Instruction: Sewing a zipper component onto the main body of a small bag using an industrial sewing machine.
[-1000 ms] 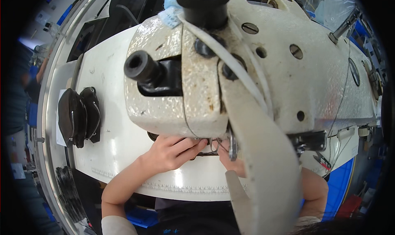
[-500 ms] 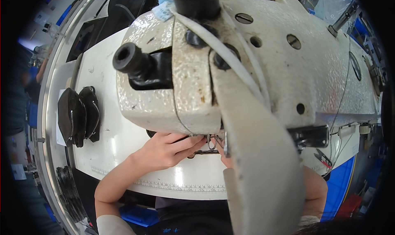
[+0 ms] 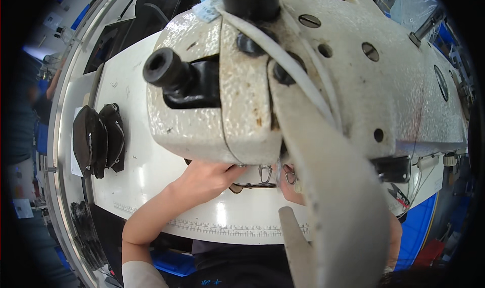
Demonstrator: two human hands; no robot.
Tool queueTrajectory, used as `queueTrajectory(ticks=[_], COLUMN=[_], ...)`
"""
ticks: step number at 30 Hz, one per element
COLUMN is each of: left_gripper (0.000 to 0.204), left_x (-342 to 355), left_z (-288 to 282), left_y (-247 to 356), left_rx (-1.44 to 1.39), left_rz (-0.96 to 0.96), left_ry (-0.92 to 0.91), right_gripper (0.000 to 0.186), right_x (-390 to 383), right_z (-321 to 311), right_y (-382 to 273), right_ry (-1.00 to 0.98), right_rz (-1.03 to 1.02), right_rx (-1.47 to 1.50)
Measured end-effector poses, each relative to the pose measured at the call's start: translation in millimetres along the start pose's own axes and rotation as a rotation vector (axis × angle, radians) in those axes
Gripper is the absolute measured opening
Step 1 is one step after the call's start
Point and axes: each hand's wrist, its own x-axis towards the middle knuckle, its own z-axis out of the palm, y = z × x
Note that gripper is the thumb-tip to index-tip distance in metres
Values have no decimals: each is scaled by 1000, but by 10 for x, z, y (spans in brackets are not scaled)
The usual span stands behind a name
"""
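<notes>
A cream sewing machine head [image 3: 207,131] fills the middle and hides much of the work under it. My left hand [image 3: 207,179] reaches below its left end, fingers curled at a dark fabric piece [image 3: 255,185] with a brown edge; the fingertips are hidden. Right of it, a bent metal wire loop [image 3: 265,174] hangs down over the piece. My right hand [image 3: 291,191] shows only in part, beside a small metal ring [image 3: 289,175]. A pale, broad strap [image 3: 338,202] in front covers the rest of this hand, so its grip cannot be seen.
Two dark zippered pouches [image 3: 98,141] stand at the left of the white table [image 3: 136,187]. A printed ruler [image 3: 222,229] runs along the table's near edge. Small red-handled snips [image 3: 399,195] lie at the right. A black knob [image 3: 164,68] juts from the machine's left end.
My right hand has shifted right, away from the wire loop and my left hand. My left fingers have drawn back and curled more. The whole view has moved slightly.
</notes>
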Motion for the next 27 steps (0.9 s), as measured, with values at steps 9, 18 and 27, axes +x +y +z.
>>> queueTrajectory(ticks=[9,18,27], left_gripper=[23,15,26], left_x=[249,270,305], left_z=[117,273,406], left_y=[258,387,483], left_rx=[201,362,231], left_rz=[-106,-145,-280], left_ry=[120,115,29], right_gripper=[12,10,12], right_x=[125,204,186], right_z=[-143,-410,-206], right_y=[63,19,63], right_ry=[224,452,354], right_rz=[94,-7,-45], right_rx=[242,80,41])
